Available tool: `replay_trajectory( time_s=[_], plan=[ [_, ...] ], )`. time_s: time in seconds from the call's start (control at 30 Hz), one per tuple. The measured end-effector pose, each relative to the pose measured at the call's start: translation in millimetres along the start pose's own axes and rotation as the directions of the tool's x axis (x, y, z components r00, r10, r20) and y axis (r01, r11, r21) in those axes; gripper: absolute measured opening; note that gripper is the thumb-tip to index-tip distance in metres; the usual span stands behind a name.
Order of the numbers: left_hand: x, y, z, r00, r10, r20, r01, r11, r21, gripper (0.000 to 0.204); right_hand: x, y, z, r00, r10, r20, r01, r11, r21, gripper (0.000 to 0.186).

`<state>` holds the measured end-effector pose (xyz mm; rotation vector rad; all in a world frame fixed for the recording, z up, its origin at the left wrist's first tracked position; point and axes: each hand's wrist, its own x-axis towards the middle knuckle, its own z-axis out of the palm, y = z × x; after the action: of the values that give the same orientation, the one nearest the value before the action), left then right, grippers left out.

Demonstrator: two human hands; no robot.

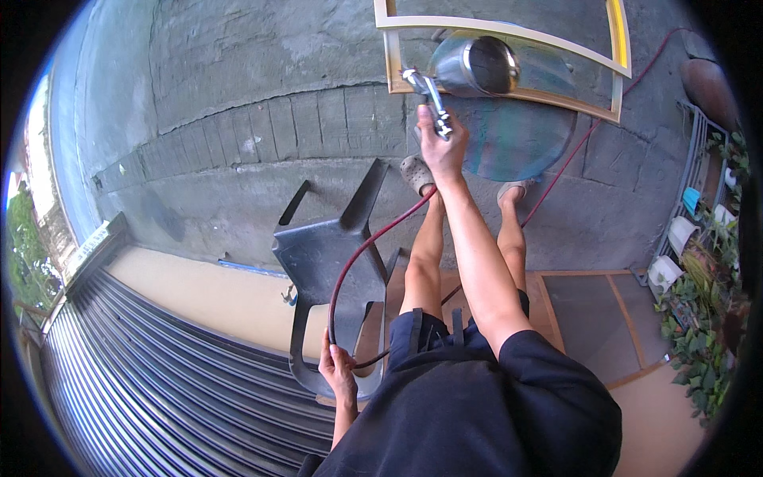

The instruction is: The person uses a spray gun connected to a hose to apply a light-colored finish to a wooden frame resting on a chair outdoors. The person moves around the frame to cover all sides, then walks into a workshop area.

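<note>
My right hand (442,145) is closed on a chrome spray gun (431,95) with a round metal cup (473,65). The gun is in front of two pale rectangular frames (556,44), one with a yellow side, over a grey surface with a bluish-green stained round patch (517,139). A dark red hose (364,245) loops down past my right wrist to my left hand (338,364), whose fingers are wrapped round it near the bottom of the loop.
An overturned-looking grey plastic chair (322,250) is left of my legs. Corrugated metal (159,358) fills the lower left. A metal rack, white containers (679,238) and leafy plants (703,370) line the right. My sandalled feet stand on cracked concrete (214,127).
</note>
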<state>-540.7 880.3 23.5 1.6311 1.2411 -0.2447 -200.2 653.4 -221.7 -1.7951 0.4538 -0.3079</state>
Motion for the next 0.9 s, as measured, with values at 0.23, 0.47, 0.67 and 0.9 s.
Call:
replay_trajectory(
  time_s=[0.23, 0.47, 0.67, 0.9],
  plan=[
    [2.4, 2.3, -1.4, 1.0, -0.003, -0.015, 0.003, 0.999, -0.033, 0.046, -7.3, -45.7, 28.9, 0.963, -0.114, 0.246, 0.066, 0.979, 0.194, 0.027],
    [-11.1, 14.9, 28.2, 0.997, 0.041, 0.059, -0.045, 0.997, 0.068, 0.045, 15.4, -23.3, -20.5, 0.996, -0.024, 0.091, 0.029, 0.998, -0.057, 0.031],
    [-31.9, 34.4, 79.3, 0.977, 0.11, 0.182, -0.15, 0.964, 0.219, 0.041, 60.6, 16.6, -140.5, 0.995, -0.05, -0.081, 0.036, 0.986, -0.164, 0.03],
    [-70.5, 51.9, 161.9, 0.915, 0.155, 0.372, -0.306, 0.868, 0.391, 0.04, 110.4, 80.9, -283.3, 0.95, -0.062, -0.307, 0.002, 0.982, -0.19, 0.033]
  ],
)
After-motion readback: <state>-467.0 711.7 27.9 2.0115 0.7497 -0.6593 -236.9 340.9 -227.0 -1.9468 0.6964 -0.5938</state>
